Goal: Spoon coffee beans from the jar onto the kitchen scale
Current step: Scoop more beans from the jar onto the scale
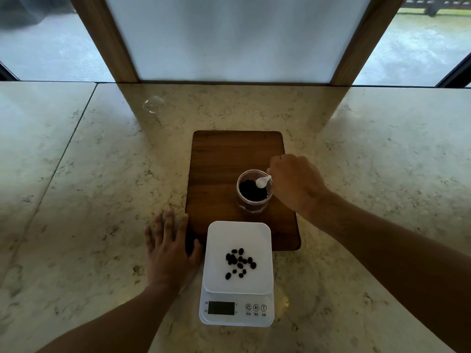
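A small pile of beans [240, 262] is sitting on the scale [238, 258] already. The right hand [293, 184] is pinching the spoon [263, 181], empty-looking, over the jar [253, 191] for another scoop, while the left hand [169, 250] is lying spread flat on the surface [89, 200].

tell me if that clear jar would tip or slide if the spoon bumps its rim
The jar looks squat and is partly full of beans, so tipping seems unlikely. It stands free on the smooth wooden board with neither hand steadying it, so it could slide. The clear plastic-looking wall suggests it is fairly light.
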